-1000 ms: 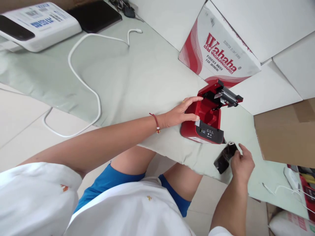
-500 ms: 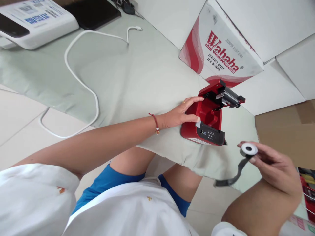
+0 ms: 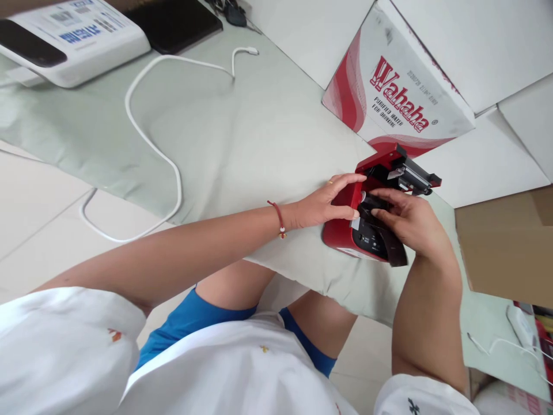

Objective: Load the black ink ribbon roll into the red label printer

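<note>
A red label printer (image 3: 334,239) stands on the pale green cloth, its lid (image 3: 380,158) swung up with a black mechanism on the inside. My left hand (image 3: 317,204) grips the near-left side of the printer, fingers on the far rim and thumb beside the black control panel. Inside the open compartment, my right hand (image 3: 417,222) pinches a paper roll (image 3: 370,202) with a white core end; fingers hide most of it. From the roll a dark loose strip (image 3: 394,248) hangs over the printer's front edge.
Behind the printer leans a Wahaha water carton (image 3: 397,98) against white boxes. A white cable (image 3: 177,184) curls across the cloth. Far left lie a white device (image 3: 103,52), a black flat slab (image 3: 181,26) and keys (image 3: 233,12). Brown cardboard (image 3: 505,248) stands at right.
My right hand has moved left with the roll, from beside the printer into its open compartment. The loose strip now drapes over the printer's front. My left hand keeps its hold.
</note>
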Tool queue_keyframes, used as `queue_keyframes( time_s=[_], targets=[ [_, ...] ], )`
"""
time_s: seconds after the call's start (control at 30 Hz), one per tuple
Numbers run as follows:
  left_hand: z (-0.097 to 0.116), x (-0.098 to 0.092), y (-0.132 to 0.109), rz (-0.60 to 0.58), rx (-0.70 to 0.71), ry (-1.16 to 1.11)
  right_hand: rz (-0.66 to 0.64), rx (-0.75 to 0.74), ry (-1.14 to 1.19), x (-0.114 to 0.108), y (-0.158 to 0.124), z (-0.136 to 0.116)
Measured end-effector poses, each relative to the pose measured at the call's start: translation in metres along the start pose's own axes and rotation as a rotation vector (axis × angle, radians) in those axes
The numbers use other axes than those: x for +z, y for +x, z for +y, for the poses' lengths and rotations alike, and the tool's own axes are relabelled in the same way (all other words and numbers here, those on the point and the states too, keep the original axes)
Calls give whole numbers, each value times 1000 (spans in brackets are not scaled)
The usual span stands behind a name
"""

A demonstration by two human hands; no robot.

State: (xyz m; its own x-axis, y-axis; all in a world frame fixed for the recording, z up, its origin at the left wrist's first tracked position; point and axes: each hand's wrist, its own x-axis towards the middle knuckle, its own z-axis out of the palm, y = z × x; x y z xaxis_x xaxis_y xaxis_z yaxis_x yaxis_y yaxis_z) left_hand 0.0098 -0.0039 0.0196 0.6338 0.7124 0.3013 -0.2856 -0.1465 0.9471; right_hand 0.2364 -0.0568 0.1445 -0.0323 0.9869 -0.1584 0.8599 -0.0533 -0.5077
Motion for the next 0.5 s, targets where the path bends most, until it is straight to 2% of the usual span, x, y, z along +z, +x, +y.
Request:
queue_keyframes(
  time_s=[0.1, 0.17, 0.27, 0.33, 0.4, 0.47, 0.5],
  targets=[
    [-3, 0, 1, -5, 12, 6, 1, -75, -320, 3, 10, 2],
    [-5, 1, 1, 5, 25, -10, -42, -114, -520, 3, 17, 1],
    [-5, 1, 1, 8, 33, -15, -126, -112, -632, 3, 24, -6],
    [-2, 1, 1, 0, 27, 6, -144, -104, -573, 3, 18, -15],
    [2, 0, 0, -4, 10, 33, -80, -137, -392, 1, 3, -25],
    [5, 0, 0, -15, -7, 49, 120, -137, -167, -1, -16, -33],
    [6, -1, 0, -19, -11, 49, 261, -112, -78, -2, -23, -34]
  ],
)
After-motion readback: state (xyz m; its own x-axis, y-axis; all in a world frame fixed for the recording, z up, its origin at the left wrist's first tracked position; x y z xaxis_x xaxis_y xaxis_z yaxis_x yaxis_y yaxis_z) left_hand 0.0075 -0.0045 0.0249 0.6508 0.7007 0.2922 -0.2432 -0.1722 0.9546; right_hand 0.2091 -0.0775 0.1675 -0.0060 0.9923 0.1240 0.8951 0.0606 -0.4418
